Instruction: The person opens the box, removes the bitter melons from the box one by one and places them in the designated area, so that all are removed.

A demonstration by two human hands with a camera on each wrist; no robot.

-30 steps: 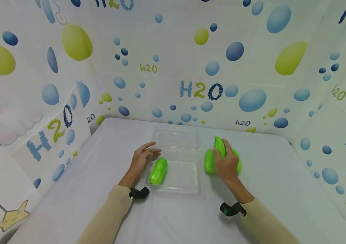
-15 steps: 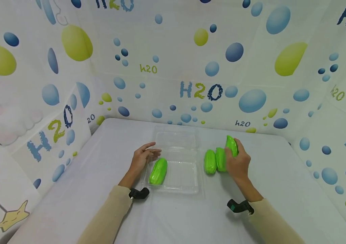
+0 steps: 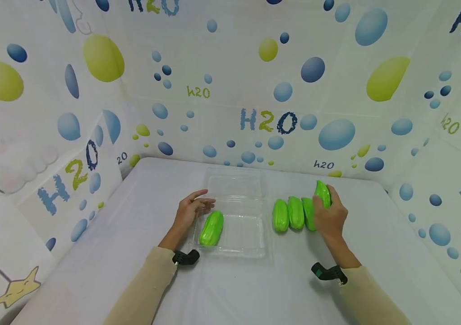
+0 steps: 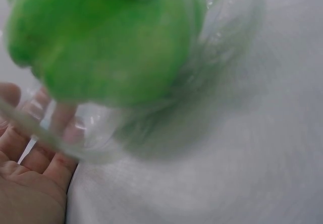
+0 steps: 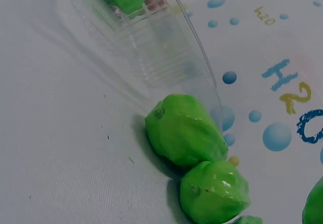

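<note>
A clear plastic clamshell box (image 3: 240,253) stands with its lid (image 3: 234,185) folded back. Inside its left side lies one bright green, ribbed, elongated toy vegetable (image 3: 211,228). My left hand (image 3: 187,214) rests at the box's left rim with loose fingers; in the left wrist view those fingers (image 4: 38,156) show beside the clear wall. My right hand (image 3: 331,219) holds another green vegetable (image 3: 322,193), its pointed end up. To the left of that hand, similar vegetables (image 3: 281,215) stand in a row, the nearest partly hidden by the thumb.
A white cloth covers the table (image 3: 238,293). Printed sheets with blue and yellow-green spots (image 3: 230,90) rise behind the table and at both sides. The row of vegetables sits just right of the box, as the right wrist view also shows.
My right hand has moved right with a green vegetable in its grip, bringing more of the row into view on its left. The left hand and the box have stayed put.
</note>
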